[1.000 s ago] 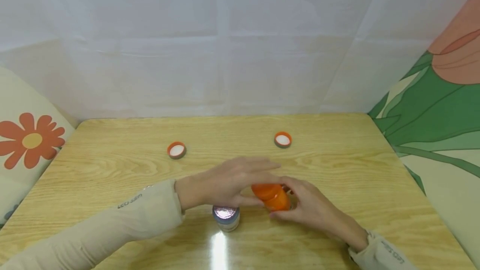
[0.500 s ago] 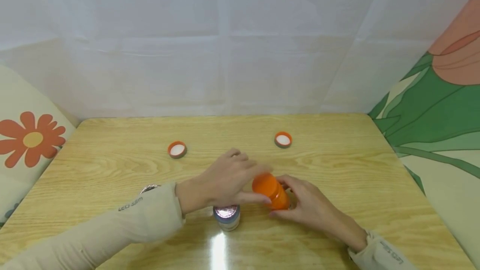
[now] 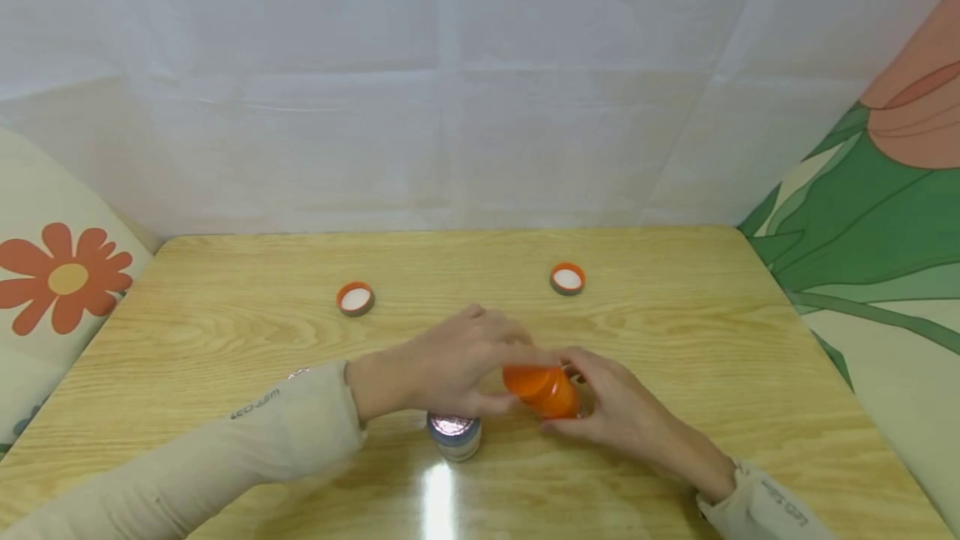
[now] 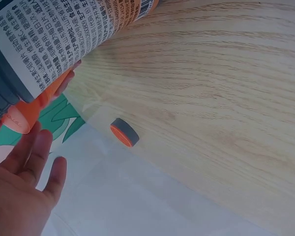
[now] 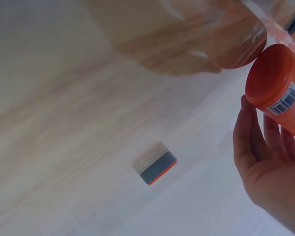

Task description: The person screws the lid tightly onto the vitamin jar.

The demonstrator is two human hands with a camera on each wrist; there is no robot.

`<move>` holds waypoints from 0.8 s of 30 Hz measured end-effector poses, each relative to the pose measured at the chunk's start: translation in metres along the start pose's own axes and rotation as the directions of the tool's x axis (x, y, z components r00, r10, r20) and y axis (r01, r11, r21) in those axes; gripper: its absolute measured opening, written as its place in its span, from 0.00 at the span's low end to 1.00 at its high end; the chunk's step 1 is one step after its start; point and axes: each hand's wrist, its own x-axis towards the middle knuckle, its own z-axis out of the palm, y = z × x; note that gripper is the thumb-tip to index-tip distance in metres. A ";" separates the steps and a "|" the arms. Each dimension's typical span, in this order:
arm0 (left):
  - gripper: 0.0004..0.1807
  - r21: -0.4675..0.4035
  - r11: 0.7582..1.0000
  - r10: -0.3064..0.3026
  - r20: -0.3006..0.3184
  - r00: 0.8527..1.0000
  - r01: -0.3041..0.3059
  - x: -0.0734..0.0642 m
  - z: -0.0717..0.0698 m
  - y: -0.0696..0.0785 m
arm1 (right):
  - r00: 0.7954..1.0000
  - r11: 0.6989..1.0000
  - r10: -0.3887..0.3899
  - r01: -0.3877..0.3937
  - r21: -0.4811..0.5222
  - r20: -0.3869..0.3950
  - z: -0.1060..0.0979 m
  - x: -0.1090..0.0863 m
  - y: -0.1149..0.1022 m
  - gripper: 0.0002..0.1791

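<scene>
My right hand (image 3: 618, 398) grips an orange plastic bottle (image 3: 551, 394), tilted with its upper end toward the left. My left hand (image 3: 457, 365) is at that upper end, slightly blurred, with its fingers over the bottle and the thumb lower down. Seen from the left wrist, the fingers (image 4: 42, 157) reach out loosely beside the orange end (image 4: 19, 118). The right wrist view shows a barcode on the orange bottle (image 5: 280, 96). A white-labelled bottle (image 3: 455, 438) with a blue-grey neck and a shiny foil seal stands below my left hand.
Two grey caps with orange rims lie upturned toward the back, a left cap (image 3: 355, 298) and a right cap (image 3: 567, 278). Another foil top (image 3: 298, 372) peeks out behind my left sleeve. White sheeting (image 3: 450, 148) rises behind the wooden table (image 3: 675, 290).
My left hand's fingers have shifted around the upper end of the orange bottle, uncovering it half a second ago and now covering it again. The right hand keeps its grip in place.
</scene>
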 end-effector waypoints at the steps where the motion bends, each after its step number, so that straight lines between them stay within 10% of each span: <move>1: 0.27 -0.008 1.000 0.016 0.001 1.000 -0.016 0.000 0.000 -0.001 | 1.000 1.000 -0.003 0.003 0.005 -0.002 0.000 0.000 0.000 0.36; 11: 0.28 -0.109 0.961 0.243 -0.096 0.965 -0.252 0.003 0.005 -0.004 | 0.999 0.998 -0.026 0.025 0.057 0.026 -0.002 0.000 0.002 0.35; 18: 0.22 -0.147 0.954 0.247 -0.116 0.962 -0.263 0.004 0.005 -0.003 | 1.000 0.999 -0.024 0.023 0.046 0.011 -0.001 0.000 0.001 0.37; 24: 0.24 0.027 0.985 0.170 -0.232 0.958 -0.168 0.002 0.007 0.000 | 1.000 1.000 -0.003 0.003 0.019 0.007 -0.001 0.000 0.001 0.34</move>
